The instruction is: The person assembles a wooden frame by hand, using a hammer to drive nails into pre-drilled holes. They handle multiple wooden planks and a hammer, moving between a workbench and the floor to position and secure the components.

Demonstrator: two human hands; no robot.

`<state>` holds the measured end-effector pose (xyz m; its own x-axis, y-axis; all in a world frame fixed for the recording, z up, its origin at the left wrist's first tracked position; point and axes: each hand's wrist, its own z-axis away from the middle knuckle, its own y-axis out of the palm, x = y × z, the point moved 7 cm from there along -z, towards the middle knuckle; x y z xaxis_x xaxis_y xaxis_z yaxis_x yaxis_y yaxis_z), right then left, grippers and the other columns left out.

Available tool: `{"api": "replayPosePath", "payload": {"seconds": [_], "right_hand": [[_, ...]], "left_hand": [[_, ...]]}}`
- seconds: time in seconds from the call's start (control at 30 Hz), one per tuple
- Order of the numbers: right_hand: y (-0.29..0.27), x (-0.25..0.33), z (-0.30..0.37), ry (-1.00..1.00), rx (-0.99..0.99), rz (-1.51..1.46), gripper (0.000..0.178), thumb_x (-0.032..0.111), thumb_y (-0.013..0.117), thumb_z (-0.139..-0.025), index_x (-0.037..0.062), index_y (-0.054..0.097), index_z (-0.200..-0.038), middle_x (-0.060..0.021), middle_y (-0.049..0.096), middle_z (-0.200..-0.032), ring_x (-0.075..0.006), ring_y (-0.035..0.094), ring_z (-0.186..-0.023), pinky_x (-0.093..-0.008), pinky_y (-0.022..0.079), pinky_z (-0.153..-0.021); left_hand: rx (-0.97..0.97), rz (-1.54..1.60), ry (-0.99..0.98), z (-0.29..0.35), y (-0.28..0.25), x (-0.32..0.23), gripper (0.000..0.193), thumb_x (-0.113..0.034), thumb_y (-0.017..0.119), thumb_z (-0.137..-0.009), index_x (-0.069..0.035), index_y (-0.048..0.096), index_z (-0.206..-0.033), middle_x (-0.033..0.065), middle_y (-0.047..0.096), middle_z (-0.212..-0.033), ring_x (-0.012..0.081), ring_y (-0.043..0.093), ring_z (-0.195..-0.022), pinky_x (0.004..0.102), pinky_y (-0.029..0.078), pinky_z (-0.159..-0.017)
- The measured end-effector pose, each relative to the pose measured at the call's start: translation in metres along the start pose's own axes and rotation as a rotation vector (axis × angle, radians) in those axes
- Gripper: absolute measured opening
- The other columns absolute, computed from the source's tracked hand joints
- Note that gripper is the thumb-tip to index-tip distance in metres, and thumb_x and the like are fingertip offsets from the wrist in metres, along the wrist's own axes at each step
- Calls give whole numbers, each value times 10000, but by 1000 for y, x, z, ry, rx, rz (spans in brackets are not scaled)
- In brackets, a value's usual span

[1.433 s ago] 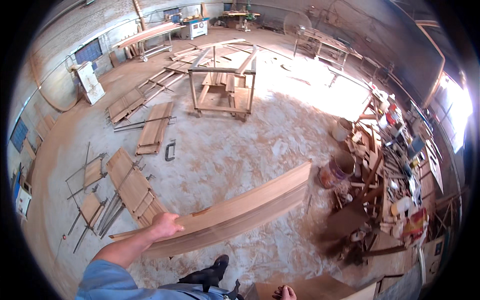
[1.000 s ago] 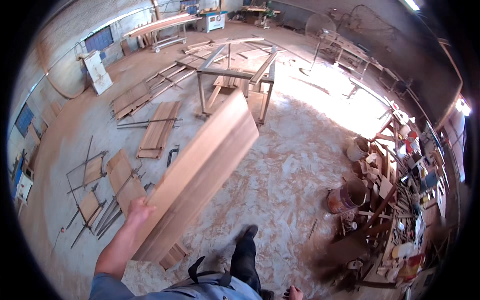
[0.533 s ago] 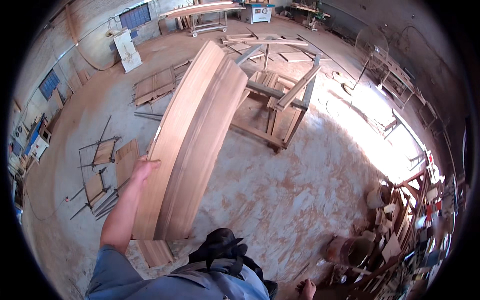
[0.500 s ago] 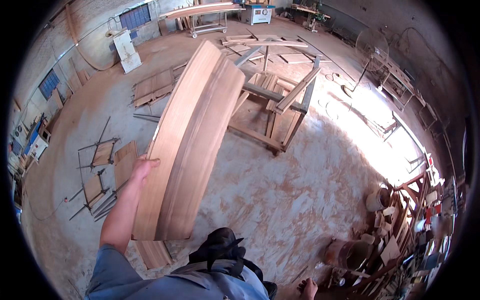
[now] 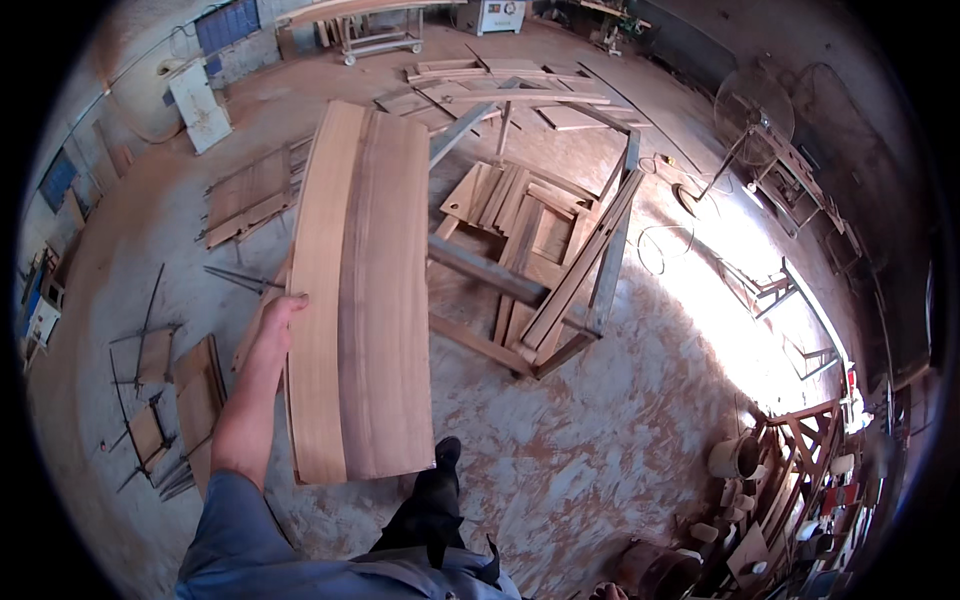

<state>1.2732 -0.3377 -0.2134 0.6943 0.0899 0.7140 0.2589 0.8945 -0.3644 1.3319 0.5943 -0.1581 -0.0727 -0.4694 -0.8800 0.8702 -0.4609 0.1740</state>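
A wide wooden panel (image 5: 385,300), pale along its left side with a darker brown band down the middle, is held nearly lengthwise in front of me. My left hand (image 5: 282,312) grips it by its left edge, with the thumb over the front face and the other fingers hidden behind. Low at the bottom edge, only a small part of my right hand (image 5: 607,592) shows, apart from the panel. Beyond the panel's right side stands a grey frame (image 5: 490,270) with wooden strips (image 5: 580,270) lying across it.
Wooden panels (image 5: 250,200) and clamped pieces (image 5: 150,440) lie on the floor at left. Buckets (image 5: 735,457) and piled scrap wood (image 5: 800,450) line the lower right. A large fan (image 5: 752,105) and a cable (image 5: 665,240) are at right. A loaded trolley (image 5: 380,42) stands far back.
The panel has swung more upright and squarer to me, still in my left hand. I have stepped forward, and the frame appears closer. My right hand has sunk mostly out of view.
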Motion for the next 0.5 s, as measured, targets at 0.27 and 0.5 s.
{"api": "replayPosePath", "payload": {"seconds": [0.27, 0.5], "right_hand": [[69, 123, -4, 69, 2, 415, 284, 214, 588, -903, -57, 659, -947, -107, 671, -804, -205, 671, -655, -334, 540, -518], [65, 156, 10, 93, -119, 542, 255, 226, 627, -883, -9, 708, -938, -33, 657, -725, -103, 591, -619, -271, 477, -554]], "left_hand": [[160, 192, -175, -176, 60, 18, 402, -316, 601, -815, -71, 638, -1133, 90, 658, -1117, 268, 608, -1037, 442, 482, -916], [117, 76, -231, -253, 73, 38, 399, -366, 612, -819, -91, 655, -1106, 60, 671, -1100, 241, 611, -1033, 399, 478, -918]]}}
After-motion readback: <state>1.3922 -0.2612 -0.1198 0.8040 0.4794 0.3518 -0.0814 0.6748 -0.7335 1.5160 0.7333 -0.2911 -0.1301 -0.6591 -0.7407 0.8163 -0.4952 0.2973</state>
